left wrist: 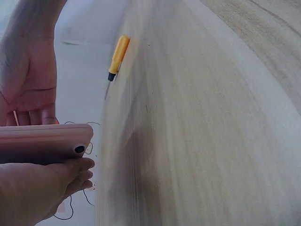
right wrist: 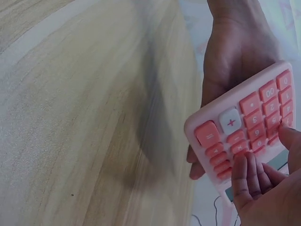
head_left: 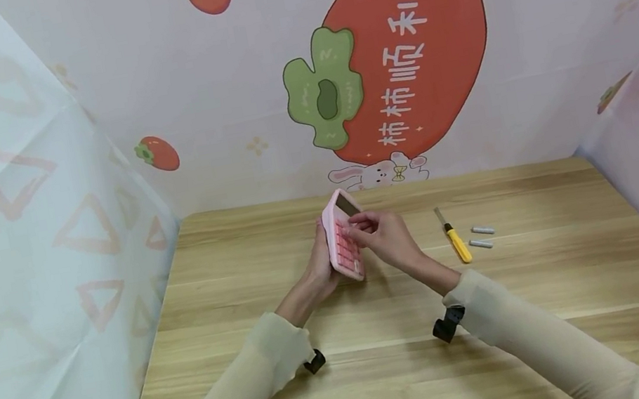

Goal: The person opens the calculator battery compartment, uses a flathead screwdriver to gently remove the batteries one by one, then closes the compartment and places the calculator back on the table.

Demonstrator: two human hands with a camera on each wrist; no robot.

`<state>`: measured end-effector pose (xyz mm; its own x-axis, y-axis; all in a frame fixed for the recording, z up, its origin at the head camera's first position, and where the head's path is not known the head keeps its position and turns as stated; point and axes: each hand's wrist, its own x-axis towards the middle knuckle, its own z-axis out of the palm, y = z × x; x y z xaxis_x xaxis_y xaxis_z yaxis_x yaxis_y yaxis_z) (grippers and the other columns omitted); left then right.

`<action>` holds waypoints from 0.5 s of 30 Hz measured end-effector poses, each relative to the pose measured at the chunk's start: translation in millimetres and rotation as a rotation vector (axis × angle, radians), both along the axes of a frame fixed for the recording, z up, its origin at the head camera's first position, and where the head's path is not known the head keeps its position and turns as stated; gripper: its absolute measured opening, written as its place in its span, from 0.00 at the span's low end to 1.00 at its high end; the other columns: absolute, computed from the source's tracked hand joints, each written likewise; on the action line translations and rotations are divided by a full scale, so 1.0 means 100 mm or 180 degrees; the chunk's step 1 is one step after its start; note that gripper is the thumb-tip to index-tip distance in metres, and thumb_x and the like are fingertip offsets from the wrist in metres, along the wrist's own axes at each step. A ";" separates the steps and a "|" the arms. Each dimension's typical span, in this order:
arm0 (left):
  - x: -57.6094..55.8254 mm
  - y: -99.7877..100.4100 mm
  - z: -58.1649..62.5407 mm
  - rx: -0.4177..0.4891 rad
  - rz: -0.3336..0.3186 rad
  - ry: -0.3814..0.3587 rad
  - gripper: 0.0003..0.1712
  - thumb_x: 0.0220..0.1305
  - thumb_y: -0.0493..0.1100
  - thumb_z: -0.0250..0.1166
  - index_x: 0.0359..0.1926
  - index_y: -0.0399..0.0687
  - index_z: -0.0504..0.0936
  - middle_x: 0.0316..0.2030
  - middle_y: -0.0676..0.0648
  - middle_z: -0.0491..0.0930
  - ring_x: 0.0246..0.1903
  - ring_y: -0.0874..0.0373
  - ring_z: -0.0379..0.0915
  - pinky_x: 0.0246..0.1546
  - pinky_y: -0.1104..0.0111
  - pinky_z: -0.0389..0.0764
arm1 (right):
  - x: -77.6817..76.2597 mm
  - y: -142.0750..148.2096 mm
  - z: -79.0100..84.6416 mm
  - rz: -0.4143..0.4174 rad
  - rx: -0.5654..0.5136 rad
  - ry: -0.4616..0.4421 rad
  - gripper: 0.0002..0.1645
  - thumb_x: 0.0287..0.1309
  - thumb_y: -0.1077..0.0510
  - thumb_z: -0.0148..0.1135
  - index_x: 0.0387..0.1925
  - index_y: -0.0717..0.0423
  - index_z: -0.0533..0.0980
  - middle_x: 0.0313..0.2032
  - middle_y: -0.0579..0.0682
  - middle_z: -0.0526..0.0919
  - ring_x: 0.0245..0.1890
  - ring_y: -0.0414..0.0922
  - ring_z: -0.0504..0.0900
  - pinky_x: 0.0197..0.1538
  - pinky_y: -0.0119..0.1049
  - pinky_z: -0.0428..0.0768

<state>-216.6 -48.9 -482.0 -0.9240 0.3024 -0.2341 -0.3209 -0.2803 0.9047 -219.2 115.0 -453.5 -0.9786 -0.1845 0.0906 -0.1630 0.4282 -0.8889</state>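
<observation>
A pink calculator (head_left: 345, 241) with coral keys and a dark display is held tilted above the table, its keys turned toward the right. My left hand (head_left: 318, 257) grips it from behind, fingers spread along its back. In the left wrist view the edge of the calculator (left wrist: 42, 136) shows, with a dark round spot at its corner. My right hand (head_left: 387, 237) is at the key side; its thumb and fingertips touch the calculator's face among the keys, as the right wrist view shows. One key (right wrist: 230, 121) is white with a plus sign. Part of the display is hidden behind my right hand.
To the right on the wooden table (head_left: 230, 272) lies a screwdriver (head_left: 458, 243) with a yellow handle. Two small silvery cylinders (head_left: 482, 243), which look like batteries, lie beside it. A printed cloth backdrop (head_left: 229, 87) rises behind the table and at both sides.
</observation>
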 end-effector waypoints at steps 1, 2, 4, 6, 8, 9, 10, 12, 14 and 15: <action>0.00 0.00 0.00 0.0006 0.0021 0.0009 0.45 0.80 0.73 0.25 0.85 0.56 0.54 0.72 0.38 0.69 0.58 0.52 0.73 0.58 0.61 0.77 | 0.00 0.00 -0.01 -0.0035 0.0026 0.0009 0.20 0.68 0.56 0.72 0.55 0.65 0.84 0.41 0.56 0.88 0.36 0.47 0.86 0.36 0.28 0.86; 0.00 0.00 0.01 0.0000 0.0045 0.0011 0.44 0.81 0.72 0.25 0.85 0.57 0.55 0.73 0.38 0.69 0.60 0.52 0.73 0.61 0.60 0.77 | -0.01 0.00 -0.02 -0.0072 0.0058 0.0026 0.20 0.68 0.56 0.73 0.55 0.65 0.84 0.40 0.56 0.87 0.37 0.47 0.86 0.36 0.28 0.85; 0.00 0.00 0.02 0.0067 0.0061 -0.0017 0.44 0.82 0.71 0.25 0.84 0.54 0.56 0.73 0.37 0.69 0.63 0.49 0.73 0.66 0.54 0.77 | -0.01 0.00 -0.04 -0.0161 0.0125 0.0048 0.21 0.66 0.54 0.75 0.54 0.64 0.83 0.40 0.56 0.86 0.37 0.48 0.84 0.37 0.28 0.83; 0.00 0.00 0.03 0.0110 0.0078 -0.0013 0.44 0.82 0.70 0.25 0.84 0.52 0.56 0.73 0.35 0.69 0.66 0.45 0.73 0.68 0.49 0.76 | -0.02 0.00 -0.06 -0.0249 0.0181 0.0041 0.23 0.65 0.52 0.76 0.54 0.63 0.83 0.40 0.56 0.85 0.38 0.48 0.82 0.38 0.29 0.81; 0.00 0.01 0.04 0.0135 0.0075 0.0020 0.44 0.82 0.70 0.25 0.84 0.51 0.56 0.73 0.34 0.69 0.68 0.42 0.72 0.69 0.46 0.76 | -0.02 0.00 -0.08 -0.0311 0.0224 0.0016 0.25 0.63 0.51 0.77 0.54 0.63 0.82 0.40 0.56 0.84 0.39 0.48 0.81 0.40 0.30 0.81; -0.01 0.01 0.04 0.0156 0.0057 0.0044 0.44 0.82 0.70 0.25 0.83 0.50 0.56 0.73 0.33 0.69 0.69 0.41 0.71 0.69 0.45 0.76 | -0.02 0.00 -0.09 -0.0337 0.0237 -0.0003 0.25 0.63 0.51 0.78 0.54 0.62 0.81 0.40 0.55 0.84 0.39 0.48 0.81 0.40 0.31 0.81; -0.01 0.02 0.04 0.0155 0.0047 0.0065 0.44 0.83 0.70 0.26 0.83 0.50 0.56 0.73 0.34 0.69 0.70 0.40 0.70 0.69 0.46 0.76 | -0.02 0.01 -0.10 -0.0354 0.0249 -0.0023 0.26 0.62 0.50 0.78 0.54 0.62 0.81 0.40 0.55 0.84 0.39 0.48 0.81 0.40 0.31 0.81; -0.02 0.03 0.04 0.0145 0.0013 0.0071 0.42 0.84 0.68 0.28 0.82 0.48 0.58 0.73 0.34 0.69 0.70 0.41 0.71 0.68 0.49 0.77 | -0.03 0.01 -0.12 -0.0359 0.0262 -0.0032 0.27 0.61 0.51 0.79 0.54 0.61 0.80 0.40 0.56 0.84 0.39 0.49 0.81 0.40 0.31 0.80; -0.02 0.03 0.03 0.0110 -0.0012 0.0042 0.41 0.85 0.66 0.33 0.80 0.42 0.61 0.71 0.33 0.71 0.68 0.44 0.73 0.66 0.52 0.80 | -0.04 0.01 -0.13 -0.0361 0.0288 -0.0017 0.27 0.61 0.51 0.79 0.54 0.61 0.80 0.40 0.56 0.83 0.38 0.49 0.81 0.40 0.32 0.80; -0.03 0.03 0.02 0.0100 -0.0012 0.0016 0.40 0.85 0.65 0.36 0.79 0.39 0.63 0.70 0.33 0.72 0.66 0.44 0.75 0.65 0.53 0.81 | -0.04 0.01 -0.14 -0.0358 0.0300 -0.0004 0.27 0.61 0.50 0.79 0.54 0.61 0.80 0.40 0.56 0.83 0.38 0.48 0.81 0.39 0.32 0.80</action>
<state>-219.3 -45.9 -479.6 -0.9240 0.3129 -0.2199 -0.3175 -0.3074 0.8970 -223.6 115.8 -467.2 -0.9937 -0.0813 0.0769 -0.1083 0.5253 -0.8440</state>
